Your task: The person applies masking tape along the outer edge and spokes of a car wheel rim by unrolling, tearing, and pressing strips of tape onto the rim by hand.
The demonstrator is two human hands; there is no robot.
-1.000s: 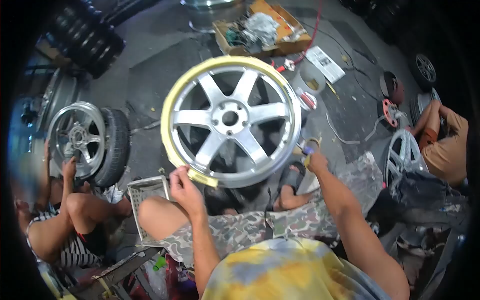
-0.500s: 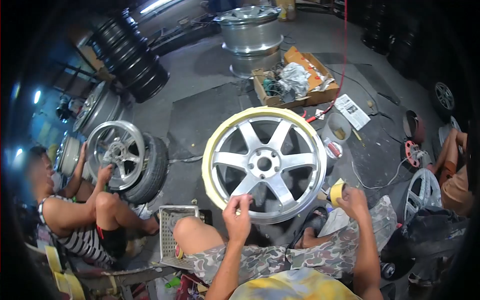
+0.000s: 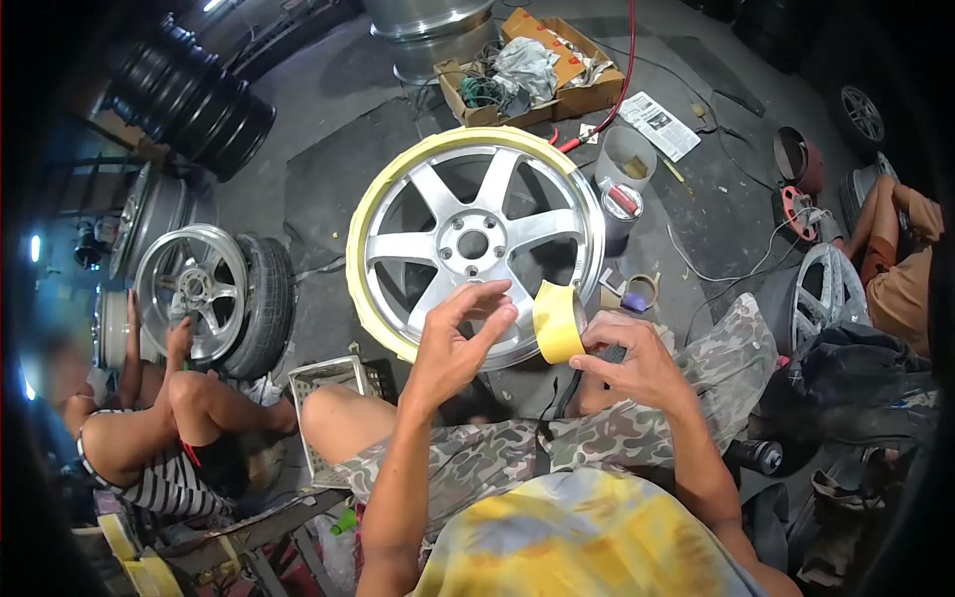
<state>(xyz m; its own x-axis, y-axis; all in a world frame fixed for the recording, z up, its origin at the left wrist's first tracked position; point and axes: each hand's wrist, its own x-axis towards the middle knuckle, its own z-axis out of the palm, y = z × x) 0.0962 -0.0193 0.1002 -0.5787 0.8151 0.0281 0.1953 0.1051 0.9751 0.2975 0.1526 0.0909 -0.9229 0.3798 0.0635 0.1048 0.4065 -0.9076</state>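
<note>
In the head view, your right hand (image 3: 637,363) has its thumb and fingers closed on the near right edge of a yellow tape roll (image 3: 559,323). The roll stands on edge, just beyond and to the left of those fingertips, between your two hands. Your left hand (image 3: 446,348) is open and holds nothing, its fingers curved and parted from the thumb, with the fingertips pointing toward the roll but apart from it.

Beyond the fingers of both hands lies the silver wheel (image 3: 431,189), its spoked face up. Your left fingers overlap its near edge in the view; whether they touch it, you cannot tell from here. A yellow tape strip (image 3: 359,239) follows the wheel's rim along the side left of your left fingers and around the far side.

Just past your right fingers, on the floor, is a brown tape roll (image 3: 651,286). Farther beyond them stand a tin (image 3: 623,203) with something red on top and a clear bucket (image 3: 637,144). Well beyond your left fingers is a cardboard box (image 3: 587,100) of crumpled material. Left of your left hand, past your knee, sits a pale basket (image 3: 304,423); farther left, a co-worker in a striped top (image 3: 164,488) holds another wheel (image 3: 199,289).
</note>
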